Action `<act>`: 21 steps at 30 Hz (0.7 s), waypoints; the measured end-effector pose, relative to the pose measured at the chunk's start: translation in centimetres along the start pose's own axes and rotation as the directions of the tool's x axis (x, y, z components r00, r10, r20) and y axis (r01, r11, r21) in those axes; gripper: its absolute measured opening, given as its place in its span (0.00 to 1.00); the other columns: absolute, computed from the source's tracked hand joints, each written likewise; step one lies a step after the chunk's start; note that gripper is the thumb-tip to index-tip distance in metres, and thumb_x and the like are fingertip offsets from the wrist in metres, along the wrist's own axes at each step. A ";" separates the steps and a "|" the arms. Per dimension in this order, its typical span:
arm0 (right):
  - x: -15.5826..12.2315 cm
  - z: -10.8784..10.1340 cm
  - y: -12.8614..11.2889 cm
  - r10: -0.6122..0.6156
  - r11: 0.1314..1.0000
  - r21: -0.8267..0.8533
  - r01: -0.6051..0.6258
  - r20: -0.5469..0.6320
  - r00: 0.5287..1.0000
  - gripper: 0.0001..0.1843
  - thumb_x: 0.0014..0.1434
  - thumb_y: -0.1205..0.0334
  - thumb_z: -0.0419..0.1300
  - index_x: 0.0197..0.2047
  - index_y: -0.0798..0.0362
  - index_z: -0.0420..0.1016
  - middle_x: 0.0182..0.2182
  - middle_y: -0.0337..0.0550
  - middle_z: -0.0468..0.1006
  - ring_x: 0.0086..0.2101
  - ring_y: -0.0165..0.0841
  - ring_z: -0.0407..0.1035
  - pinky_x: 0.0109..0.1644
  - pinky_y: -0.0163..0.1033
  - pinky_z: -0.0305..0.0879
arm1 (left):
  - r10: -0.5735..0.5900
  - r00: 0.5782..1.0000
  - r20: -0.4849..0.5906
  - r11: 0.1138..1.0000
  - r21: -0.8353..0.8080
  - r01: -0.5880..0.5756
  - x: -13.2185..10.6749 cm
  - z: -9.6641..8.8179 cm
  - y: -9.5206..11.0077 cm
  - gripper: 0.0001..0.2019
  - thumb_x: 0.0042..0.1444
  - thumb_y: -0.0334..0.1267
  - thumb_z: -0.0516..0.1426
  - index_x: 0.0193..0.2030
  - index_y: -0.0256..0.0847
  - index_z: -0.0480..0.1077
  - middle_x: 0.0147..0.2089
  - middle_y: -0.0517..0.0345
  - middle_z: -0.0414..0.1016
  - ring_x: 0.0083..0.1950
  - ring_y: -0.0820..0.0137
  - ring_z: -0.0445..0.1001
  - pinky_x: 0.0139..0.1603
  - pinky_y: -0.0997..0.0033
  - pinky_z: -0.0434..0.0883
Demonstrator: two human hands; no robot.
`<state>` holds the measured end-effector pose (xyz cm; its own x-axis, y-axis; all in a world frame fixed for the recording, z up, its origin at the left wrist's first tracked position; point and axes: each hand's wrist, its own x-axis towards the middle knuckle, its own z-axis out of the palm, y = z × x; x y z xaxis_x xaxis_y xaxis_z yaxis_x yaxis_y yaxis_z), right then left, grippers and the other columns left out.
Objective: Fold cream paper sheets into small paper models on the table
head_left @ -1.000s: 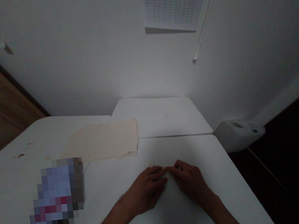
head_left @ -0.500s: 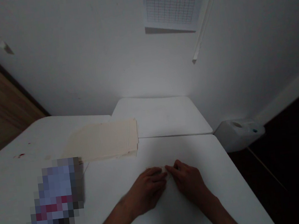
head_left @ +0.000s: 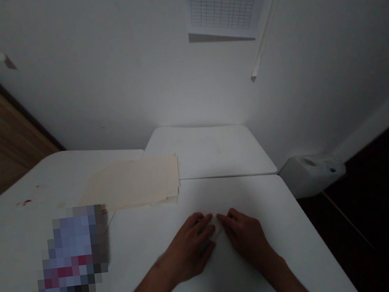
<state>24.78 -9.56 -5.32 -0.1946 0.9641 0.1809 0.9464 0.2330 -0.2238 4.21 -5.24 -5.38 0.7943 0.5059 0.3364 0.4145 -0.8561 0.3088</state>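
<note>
Between my hands on the white table [head_left: 252,280] lies a small, thin, pale piece [head_left: 217,228], almost the colour of the tabletop. It may be paper or cloth; I cannot tell which. My left hand [head_left: 195,246] rests at its left side, fingers spread apart, fingertips touching it. On the right side my right hand [head_left: 245,234] has its fingers bent and drawn together, the index fingertip at the upper edge of the piece. Whatever lies under those fingers is hidden.
A flat stack of cream sheets [head_left: 135,183] lies at the back left. Nearer stands a pixelated blue-grey object [head_left: 69,249]. A white plastic jug [head_left: 312,174] is beyond the table's right edge. A printed grid sheet [head_left: 222,2] hangs on the wall.
My left fingers have spread from a closer grouping, and more of the pale piece shows between the hands. The right hand has hardly moved.
</note>
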 end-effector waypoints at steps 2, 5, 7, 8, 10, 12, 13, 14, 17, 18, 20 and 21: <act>0.0 -0.1 0.0 -0.002 1.000 0.005 0.002 0.004 1.000 0.15 0.66 0.65 0.50 0.54 0.44 0.70 0.36 0.41 0.74 0.33 0.29 0.70 0.33 0.30 0.60 | 0.016 1.000 0.004 0.999 0.033 -0.016 -0.2 0.3 -0.1 0.17 0.57 0.32 0.54 0.55 0.39 0.67 0.60 0.45 0.68 0.61 0.53 0.65 0.58 0.48 0.67; 0.0 -0.2 -0.1 -0.008 1.000 0.004 0.008 0.013 1.000 0.15 0.66 0.65 0.51 0.53 0.44 0.70 0.36 0.41 0.74 0.33 0.29 0.70 0.34 0.30 0.60 | 0.050 0.999 -0.008 0.998 0.033 -0.050 -0.2 0.4 -0.2 0.17 0.59 0.32 0.52 0.56 0.38 0.66 0.60 0.44 0.69 0.62 0.54 0.65 0.60 0.49 0.66; 0.0 -0.3 -0.1 -0.013 1.000 -0.006 0.013 0.021 1.000 0.16 0.65 0.66 0.52 0.53 0.43 0.70 0.36 0.40 0.73 0.33 0.29 0.70 0.34 0.30 0.61 | 0.058 0.998 -0.016 0.998 0.031 -0.058 -0.2 0.4 -0.1 0.17 0.60 0.33 0.51 0.56 0.38 0.67 0.59 0.44 0.70 0.61 0.55 0.66 0.60 0.50 0.67; 0.0 -0.4 -0.2 -0.015 1.000 -0.015 0.015 0.024 1.000 0.17 0.65 0.67 0.52 0.53 0.43 0.70 0.36 0.40 0.73 0.33 0.29 0.70 0.34 0.30 0.61 | 0.055 0.998 -0.015 0.998 0.041 -0.055 -0.2 0.4 0.0 0.16 0.60 0.33 0.51 0.55 0.38 0.67 0.58 0.44 0.70 0.61 0.55 0.67 0.59 0.51 0.68; 0.0 -0.4 -0.2 -0.023 0.999 -0.035 0.024 0.030 0.999 0.18 0.63 0.69 0.53 0.54 0.42 0.70 0.36 0.39 0.73 0.34 0.30 0.70 0.34 0.31 0.61 | 0.047 0.999 -0.007 0.997 0.068 -0.047 -0.1 0.3 0.1 0.16 0.60 0.34 0.52 0.54 0.37 0.68 0.58 0.43 0.71 0.60 0.54 0.67 0.58 0.51 0.69; 0.1 -0.5 -0.3 -0.036 0.998 -0.057 0.038 0.042 0.998 0.20 0.62 0.70 0.54 0.55 0.41 0.69 0.36 0.39 0.73 0.33 0.30 0.70 0.33 0.31 0.60 | 0.043 0.999 0.009 0.995 0.086 -0.043 -0.1 0.3 0.2 0.16 0.61 0.34 0.52 0.54 0.37 0.69 0.57 0.44 0.71 0.60 0.54 0.68 0.58 0.51 0.70; 0.1 -0.5 -0.3 -0.043 0.997 -0.070 0.046 0.049 0.998 0.21 0.62 0.70 0.54 0.55 0.41 0.69 0.36 0.40 0.73 0.33 0.30 0.70 0.33 0.31 0.60 | 0.040 0.999 0.020 0.995 0.088 -0.042 0.0 0.2 0.2 0.16 0.61 0.34 0.51 0.54 0.37 0.68 0.57 0.44 0.71 0.60 0.54 0.68 0.58 0.51 0.69; 0.1 -0.5 -0.3 -0.047 0.995 -0.084 0.052 0.056 0.997 0.21 0.62 0.71 0.54 0.55 0.41 0.69 0.36 0.40 0.73 0.33 0.30 0.70 0.33 0.31 0.60 | 0.037 0.999 0.030 0.995 0.087 -0.040 0.0 0.2 0.2 0.16 0.61 0.34 0.51 0.55 0.37 0.68 0.57 0.44 0.71 0.60 0.54 0.67 0.59 0.50 0.69; 0.2 -0.6 -0.5 -0.042 0.990 -0.130 0.050 0.063 0.997 0.22 0.61 0.71 0.54 0.55 0.41 0.68 0.36 0.40 0.73 0.32 0.30 0.69 0.32 0.31 0.60 | 0.023 0.999 0.045 0.996 0.082 -0.027 0.1 0.1 0.3 0.16 0.61 0.35 0.52 0.54 0.36 0.68 0.56 0.43 0.72 0.59 0.53 0.67 0.59 0.49 0.69; 0.2 -0.6 -0.6 -0.038 0.989 -0.142 0.046 0.062 0.997 0.22 0.61 0.71 0.54 0.55 0.41 0.68 0.36 0.40 0.73 0.31 0.30 0.69 0.31 0.31 0.59 | 0.021 0.999 0.039 0.996 0.082 -0.024 0.2 0.1 0.3 0.15 0.61 0.36 0.52 0.53 0.36 0.69 0.55 0.43 0.72 0.59 0.53 0.68 0.58 0.49 0.69; 0.1 -0.6 -0.8 -0.023 0.986 -0.161 0.032 0.061 0.998 0.23 0.61 0.71 0.54 0.56 0.41 0.67 0.36 0.41 0.73 0.31 0.30 0.69 0.30 0.31 0.59 | 0.021 1.000 0.008 0.996 0.083 -0.021 0.3 0.2 0.4 0.13 0.62 0.35 0.51 0.51 0.35 0.71 0.54 0.43 0.73 0.57 0.53 0.69 0.57 0.50 0.71; 0.0 -0.5 -1.0 -0.012 0.986 -0.166 0.022 0.060 0.998 0.23 0.60 0.72 0.53 0.56 0.41 0.67 0.36 0.41 0.73 0.31 0.30 0.69 0.30 0.31 0.59 | 0.022 1.000 -0.012 0.996 0.084 -0.021 0.3 0.3 0.4 0.13 0.63 0.34 0.50 0.49 0.36 0.72 0.53 0.43 0.74 0.56 0.54 0.70 0.56 0.51 0.72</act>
<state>24.02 -9.86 -4.59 -0.2213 0.9670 0.1260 0.9715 0.2299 -0.0574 4.76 -5.43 -5.38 0.7979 0.4881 0.3537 0.4336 -0.8724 0.2258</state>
